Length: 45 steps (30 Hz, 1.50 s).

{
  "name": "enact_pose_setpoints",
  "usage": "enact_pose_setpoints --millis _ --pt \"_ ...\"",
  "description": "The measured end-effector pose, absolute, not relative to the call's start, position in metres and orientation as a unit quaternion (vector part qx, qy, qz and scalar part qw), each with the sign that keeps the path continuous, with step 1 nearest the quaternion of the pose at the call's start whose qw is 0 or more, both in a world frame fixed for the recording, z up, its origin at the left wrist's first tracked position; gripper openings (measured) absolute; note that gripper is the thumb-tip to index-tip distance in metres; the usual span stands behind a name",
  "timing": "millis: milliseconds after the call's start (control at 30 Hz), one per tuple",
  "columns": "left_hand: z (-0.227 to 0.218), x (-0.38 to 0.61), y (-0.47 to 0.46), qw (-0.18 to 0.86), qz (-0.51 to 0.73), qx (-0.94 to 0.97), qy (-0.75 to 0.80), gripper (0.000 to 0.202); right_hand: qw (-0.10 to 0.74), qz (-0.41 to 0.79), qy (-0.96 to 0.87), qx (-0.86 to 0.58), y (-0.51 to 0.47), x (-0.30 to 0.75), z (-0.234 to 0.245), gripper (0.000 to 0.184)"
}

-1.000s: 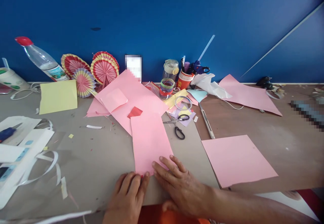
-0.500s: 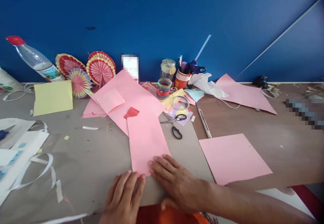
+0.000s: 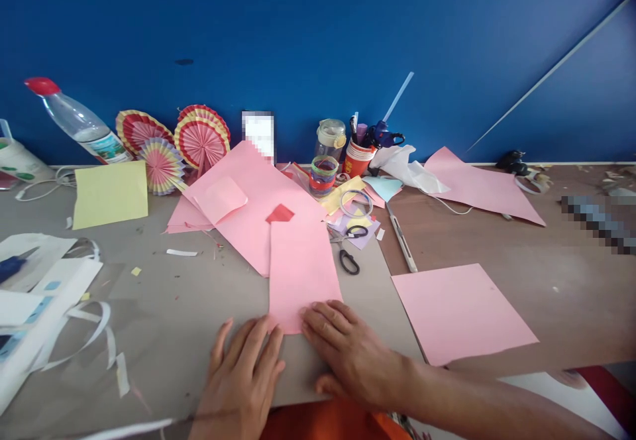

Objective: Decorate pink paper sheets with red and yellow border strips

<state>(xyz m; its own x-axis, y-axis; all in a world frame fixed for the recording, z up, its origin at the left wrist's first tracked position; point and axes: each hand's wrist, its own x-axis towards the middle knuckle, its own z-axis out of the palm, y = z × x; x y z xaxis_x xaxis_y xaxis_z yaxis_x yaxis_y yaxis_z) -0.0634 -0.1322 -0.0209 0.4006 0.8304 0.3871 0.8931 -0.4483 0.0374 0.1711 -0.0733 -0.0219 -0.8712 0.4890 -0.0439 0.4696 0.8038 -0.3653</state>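
A long pink paper strip [image 3: 301,268] lies on the grey table [image 3: 189,307], running away from me. My left hand [image 3: 243,377] rests flat by its near left corner, fingers stretched out and touching the paper's edge. My right hand [image 3: 348,354] lies flat with fingers spread, its fingertips pressing the strip's near end. Neither hand holds anything.
A pink square sheet [image 3: 460,311] lies to the right. Behind the strip are larger pink sheets [image 3: 248,208], a red scrap [image 3: 279,214], scissors [image 3: 348,254], a cutter [image 3: 401,241], tape rolls [image 3: 324,173], a cup of pens [image 3: 358,155], paper fans [image 3: 199,136], a bottle [image 3: 74,118], a yellow sheet [image 3: 110,193]. White paper scraps [image 3: 44,307] lie left.
The strip has turned slightly and shifted right and away from me under both hands; its far end now covers more of the red scrap. Both hands stayed flat on its near end.
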Motion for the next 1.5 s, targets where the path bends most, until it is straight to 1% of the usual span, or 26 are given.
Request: enact_pose_setpoints --millis 100,200,267,400,533,600,667,767,867,933,1033,1100,1233,1300,1500 --pt "-0.021 -0.057 -0.116 0.109 -0.211 -0.823 -0.516 0.026 0.032 0.174 -0.939 -0.295 -0.073 0.17 -0.023 0.07" --pt "-0.023 -0.049 -0.111 0.096 -0.265 -0.817 -0.503 0.026 0.048 0.175 -0.934 -0.308 -0.071 0.168 -0.024 0.071" --pt "-0.028 -0.045 -0.114 0.082 -0.273 -0.833 -0.474 0.027 0.059 0.175 -0.931 -0.314 -0.069 0.167 -0.025 0.071" --pt "-0.042 -0.043 -0.118 0.085 -0.239 -0.852 -0.458 0.028 0.068 0.167 -0.935 -0.305 -0.061 0.165 -0.03 0.071" --pt "-0.052 -0.045 -0.117 0.072 -0.181 -0.856 -0.478 0.041 0.066 0.157 -0.942 -0.29 -0.055 0.165 -0.033 0.068" --pt "-0.054 -0.045 -0.116 0.068 -0.162 -0.858 -0.483 0.043 0.082 0.142 -0.943 -0.289 -0.054 0.166 -0.031 0.066" --pt "-0.055 -0.045 -0.116 0.064 -0.148 -0.859 -0.486 0.043 0.114 0.113 -0.941 -0.299 -0.056 0.169 -0.028 0.063" --pt "-0.054 -0.044 -0.115 0.08 -0.141 -0.861 -0.481 0.041 0.167 0.073 -0.928 -0.324 -0.063 0.177 -0.022 0.05" --pt "-0.051 -0.043 -0.113 0.082 -0.132 -0.864 -0.479 0.043 0.186 0.07 -0.92 -0.339 -0.072 0.185 -0.021 0.04" --pt "-0.049 -0.042 -0.113 0.07 -0.127 -0.865 -0.48 0.044 0.179 0.073 -0.919 -0.343 -0.075 0.189 -0.022 0.039" --pt "-0.047 -0.042 -0.113 0.06 -0.129 -0.864 -0.482 0.046 0.154 0.078 -0.922 -0.346 -0.075 0.193 -0.027 0.042" --pt "-0.047 -0.043 -0.113 0.055 -0.129 -0.864 -0.484 0.048 0.132 0.085 -0.923 -0.351 -0.074 0.194 -0.03 0.048" --pt "-0.048 -0.043 -0.113 0.049 -0.126 -0.863 -0.487 0.051 0.092 0.106 -0.922 -0.361 -0.069 0.193 -0.033 0.067" --pt "-0.049 -0.043 -0.113 0.046 -0.126 -0.862 -0.488 0.053 0.079 0.116 -0.923 -0.359 -0.066 0.192 -0.033 0.072" --pt "-0.049 -0.043 -0.114 0.026 -0.128 -0.851 -0.508 0.054 0.086 0.107 -0.926 -0.351 -0.061 0.19 -0.029 0.062"
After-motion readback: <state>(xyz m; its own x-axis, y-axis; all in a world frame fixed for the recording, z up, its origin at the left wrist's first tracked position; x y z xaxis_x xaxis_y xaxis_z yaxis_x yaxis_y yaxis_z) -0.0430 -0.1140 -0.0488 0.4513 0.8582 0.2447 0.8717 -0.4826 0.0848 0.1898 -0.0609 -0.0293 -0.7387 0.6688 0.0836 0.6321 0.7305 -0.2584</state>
